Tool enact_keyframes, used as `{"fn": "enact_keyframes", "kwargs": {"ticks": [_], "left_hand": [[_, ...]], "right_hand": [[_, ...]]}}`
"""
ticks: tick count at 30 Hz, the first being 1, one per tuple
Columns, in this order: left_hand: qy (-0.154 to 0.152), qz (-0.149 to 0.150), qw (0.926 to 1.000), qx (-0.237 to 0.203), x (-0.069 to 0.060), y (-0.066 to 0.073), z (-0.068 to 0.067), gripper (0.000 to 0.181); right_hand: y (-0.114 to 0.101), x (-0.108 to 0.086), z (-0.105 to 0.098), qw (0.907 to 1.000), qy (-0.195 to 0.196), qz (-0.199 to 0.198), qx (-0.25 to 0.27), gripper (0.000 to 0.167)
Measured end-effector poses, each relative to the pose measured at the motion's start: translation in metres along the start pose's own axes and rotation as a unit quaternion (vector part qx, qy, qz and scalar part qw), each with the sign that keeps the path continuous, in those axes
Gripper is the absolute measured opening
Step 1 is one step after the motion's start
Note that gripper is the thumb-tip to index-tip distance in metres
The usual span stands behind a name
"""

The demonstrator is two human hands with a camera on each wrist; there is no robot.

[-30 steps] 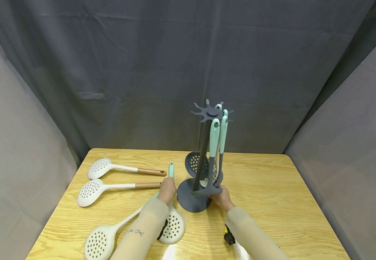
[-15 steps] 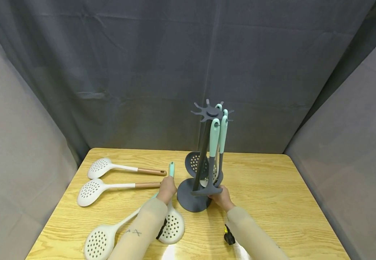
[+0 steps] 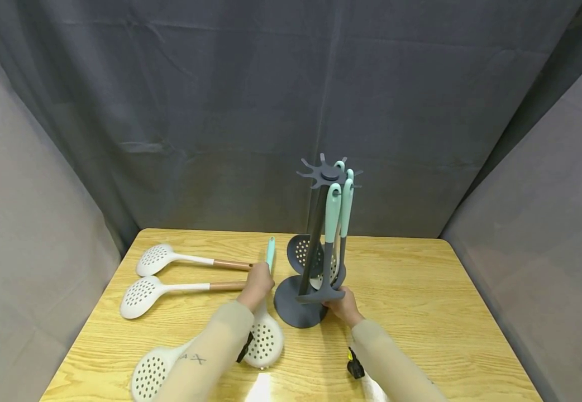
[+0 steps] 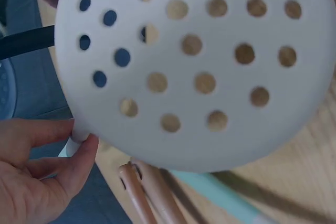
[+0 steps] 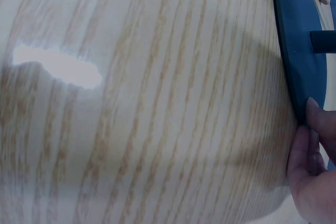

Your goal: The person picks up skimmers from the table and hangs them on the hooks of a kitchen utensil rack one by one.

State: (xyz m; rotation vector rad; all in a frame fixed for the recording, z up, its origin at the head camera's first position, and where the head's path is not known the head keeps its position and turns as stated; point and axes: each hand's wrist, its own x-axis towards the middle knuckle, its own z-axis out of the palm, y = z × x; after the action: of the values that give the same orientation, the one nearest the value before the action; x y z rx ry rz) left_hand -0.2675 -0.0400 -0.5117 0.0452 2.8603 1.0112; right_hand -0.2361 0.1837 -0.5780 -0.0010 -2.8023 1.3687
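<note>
My left hand pinches a white skimmer near where its shaft meets the mint handle, whose end points away from me. In the left wrist view its perforated head fills most of the picture, with the thumb and fingers of the left hand on the shaft. My right hand grips the rim of the round grey base of a utensil stand. That base lies between thumb and fingers in the right wrist view. Mint-handled utensils hang from the right side of the stand's hooked top.
Two white skimmers with wooden handles lie at the left of the wooden table. Nearer me lies another white skimmer, partly under my left forearm. A dark curtain stands behind the table.
My left hand has drawn the skimmer slightly forward, away from me, and raised its handle end. My right hand and the stand have hardly moved.
</note>
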Motion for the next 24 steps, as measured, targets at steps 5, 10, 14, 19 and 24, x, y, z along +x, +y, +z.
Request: {"fn": "enact_keyframes", "kwargs": {"ticks": [5,10,14,19,24], "left_hand": [[0.022,0.029,0.9993,0.0,0.002,0.005,-0.011,0.016],[0.065,0.074,0.9951,0.009,0.005,0.011,-0.025,0.017],[0.088,0.094,0.9915,0.011,0.009,0.016,-0.036,0.03],[0.109,0.104,0.9884,-0.01,0.012,0.022,-0.048,0.043],[0.136,0.135,0.9813,-0.017,0.012,0.029,-0.058,0.045]], "right_hand": [[0.002,0.001,0.0,0.9999,-0.005,-0.002,-0.011,0.007],[0.0,0.0,-0.002,0.9999,-0.005,-0.01,-0.01,0.008],[-0.003,-0.001,-0.001,0.9999,0.004,-0.006,-0.011,0.012],[0.064,0.029,0.022,0.9955,0.015,-0.093,-0.004,0.009],[0.234,0.106,0.093,0.9916,0.03,-0.125,-0.011,0.016]]}}
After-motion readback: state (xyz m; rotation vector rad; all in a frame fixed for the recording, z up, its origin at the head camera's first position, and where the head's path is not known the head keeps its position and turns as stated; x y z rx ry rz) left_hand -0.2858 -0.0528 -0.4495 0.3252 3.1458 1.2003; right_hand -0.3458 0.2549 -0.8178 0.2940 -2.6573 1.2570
